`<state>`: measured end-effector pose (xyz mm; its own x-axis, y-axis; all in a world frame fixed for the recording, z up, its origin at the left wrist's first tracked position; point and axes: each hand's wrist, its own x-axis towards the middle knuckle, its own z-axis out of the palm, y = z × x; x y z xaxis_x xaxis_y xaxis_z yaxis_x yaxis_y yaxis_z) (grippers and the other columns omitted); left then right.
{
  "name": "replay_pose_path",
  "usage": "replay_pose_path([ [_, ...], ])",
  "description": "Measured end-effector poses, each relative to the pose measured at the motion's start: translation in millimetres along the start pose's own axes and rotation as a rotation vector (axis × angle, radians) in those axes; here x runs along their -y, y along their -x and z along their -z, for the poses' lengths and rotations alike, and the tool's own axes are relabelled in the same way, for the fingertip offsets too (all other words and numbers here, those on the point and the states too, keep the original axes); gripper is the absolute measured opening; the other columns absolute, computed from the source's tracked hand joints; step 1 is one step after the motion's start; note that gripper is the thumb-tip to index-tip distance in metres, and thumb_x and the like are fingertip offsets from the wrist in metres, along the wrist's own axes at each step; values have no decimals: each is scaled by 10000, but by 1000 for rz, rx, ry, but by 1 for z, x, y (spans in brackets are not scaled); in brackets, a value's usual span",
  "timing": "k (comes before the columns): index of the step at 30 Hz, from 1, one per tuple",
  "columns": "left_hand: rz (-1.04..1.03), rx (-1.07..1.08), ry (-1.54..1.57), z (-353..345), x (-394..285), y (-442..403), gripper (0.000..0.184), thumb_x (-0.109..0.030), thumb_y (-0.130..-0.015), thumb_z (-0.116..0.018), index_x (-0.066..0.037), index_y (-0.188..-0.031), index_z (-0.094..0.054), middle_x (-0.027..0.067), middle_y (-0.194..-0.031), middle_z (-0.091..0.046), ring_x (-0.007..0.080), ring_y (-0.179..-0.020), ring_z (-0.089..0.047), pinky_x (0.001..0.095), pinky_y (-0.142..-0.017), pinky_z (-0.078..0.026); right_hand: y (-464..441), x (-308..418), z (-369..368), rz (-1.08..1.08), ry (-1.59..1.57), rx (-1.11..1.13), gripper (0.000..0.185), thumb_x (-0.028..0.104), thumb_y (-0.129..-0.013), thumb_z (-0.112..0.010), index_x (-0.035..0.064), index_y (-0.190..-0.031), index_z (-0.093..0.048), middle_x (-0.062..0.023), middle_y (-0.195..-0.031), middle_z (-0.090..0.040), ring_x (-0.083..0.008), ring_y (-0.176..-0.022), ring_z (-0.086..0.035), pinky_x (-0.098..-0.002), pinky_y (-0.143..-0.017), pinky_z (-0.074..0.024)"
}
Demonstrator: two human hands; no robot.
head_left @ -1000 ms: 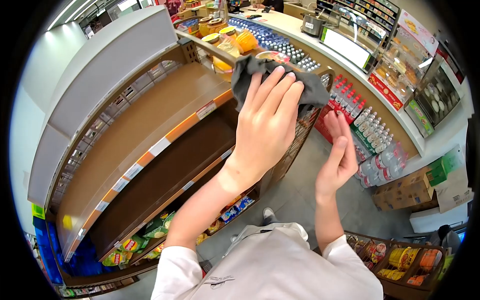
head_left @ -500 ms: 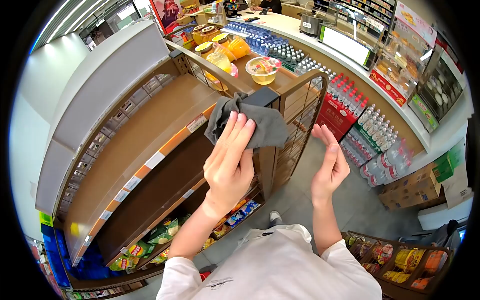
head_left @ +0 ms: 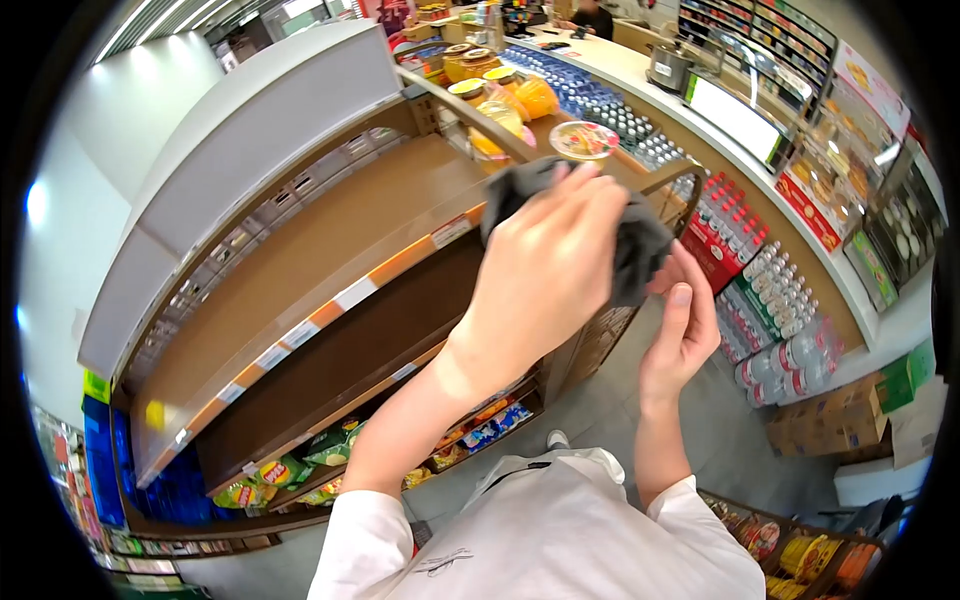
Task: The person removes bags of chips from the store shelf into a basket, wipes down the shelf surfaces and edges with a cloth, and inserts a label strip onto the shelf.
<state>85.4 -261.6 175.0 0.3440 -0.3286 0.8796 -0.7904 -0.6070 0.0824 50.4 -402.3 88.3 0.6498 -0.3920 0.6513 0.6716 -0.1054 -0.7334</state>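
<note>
Beyond the cloth (head_left: 643, 252) in the left hand (head_left: 555, 248), a tub (head_left: 538, 97) holds orange contents.

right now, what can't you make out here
All in the head view:
Left hand: fingertips blurred; palm hidden behind the back of the hand.
Shelf end behind the gray cloth: hidden by cloth and left hand.
Right hand: contact with the cloth unclear; blur where they meet.
Price labels: print too small.
Person in black: cut off by the top edge.
</note>
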Motion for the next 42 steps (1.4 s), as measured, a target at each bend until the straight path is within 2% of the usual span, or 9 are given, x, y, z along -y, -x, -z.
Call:
replay_pose_path([
  [3,57,197,105,1,-3,-16,130,-5,-787,-606,-2,-915,-585,175,-764,-642,339,-714,-650,439,-666,-508,-4,-1,-10,2,-46,-38,373,87,-958,-570,-49,-1300,-507,-112,-1095,-619,-128,-892,-591,-257,-720,-515],
  [6,57,222,235,0,-6,-13,120,-15,-796,-611,15,-906,-576,178,-800,-633,339,-723,-648,456,-653,-496,-9,3,-20,24,-75,-117,401,34,-943,-583,-43,-1316,-459,-96,-1019,-603,-112,-869,-581,-244,-664,-519],
  [8,138,278,276,5,-3,-11,132,0,-800,-620,11,-930,-596,169,-881,-657,341,-798,-667,430,-728,-530,-13,9,-21,27,-106,-57,396,11,-935,-589,-36,-1308,-465,-91,-1030,-608,-117,-888,-584,-249,-709,-515],
  [12,-231,2,165,11,32,-35,221,-5,-810,-650,-38,-1028,-637,116,-1067,-685,318,-1131,-602,504,-1046,-422,-45,17,-30,181,12,-9,355,-19,-912,-612,-21,-1257,-530,-81,-1055,-615,-125,-902,-591,-258,-802,-492],
  [20,-54,139,156,2,44,-16,294,-234,-936,-596,-14,-1131,-580,208,-1101,-635,379,-1136,-563,529,-1127,-266,-101,6,-27,261,455,77,225,-57,-869,-560,33,-1042,-674,-103,-978,-654,-198,-832,-640,-291,-693,-497],
  [28,76,317,199,3,40,-9,288,-245,-981,-504,-19,-1148,-568,201,-1157,-609,361,-1201,-518,526,-1129,-258,-97,11,-10,385,777,310,210,31,-885,-570,36,-1066,-677,-110,-1043,-678,-293,-1042,-576,-385,-902,-444],
  [36,-24,-160,207,32,14,22,192,22,-863,-607,0,-1053,-617,162,-1115,-636,319,-1087,-610,380,-931,-494,-57,32,-15,99,325,-14,290,69,-931,-594,34,-1217,-627,-98,-1152,-665,-157,-923,-626,-277,-853,-487],
  [40,3,-327,192,52,-2,57,205,109,-776,-660,4,-951,-648,134,-915,-681,274,-836,-680,312,-738,-551,-25,32,-21,147,26,-51,229,43,-958,-571,-32,-1166,-627,-102,-1005,-692,-83,-778,-608,-208,-736,-492],
  [42,132,-188,270,64,-12,88,203,90,-777,-677,-10,-953,-654,124,-854,-678,256,-733,-671,311,-634,-544,-1,40,-24,85,36,-45,185,60,-958,-584,-30,-1107,-647,-103,-888,-698,-73,-689,-598,-200,-657,-485],
])
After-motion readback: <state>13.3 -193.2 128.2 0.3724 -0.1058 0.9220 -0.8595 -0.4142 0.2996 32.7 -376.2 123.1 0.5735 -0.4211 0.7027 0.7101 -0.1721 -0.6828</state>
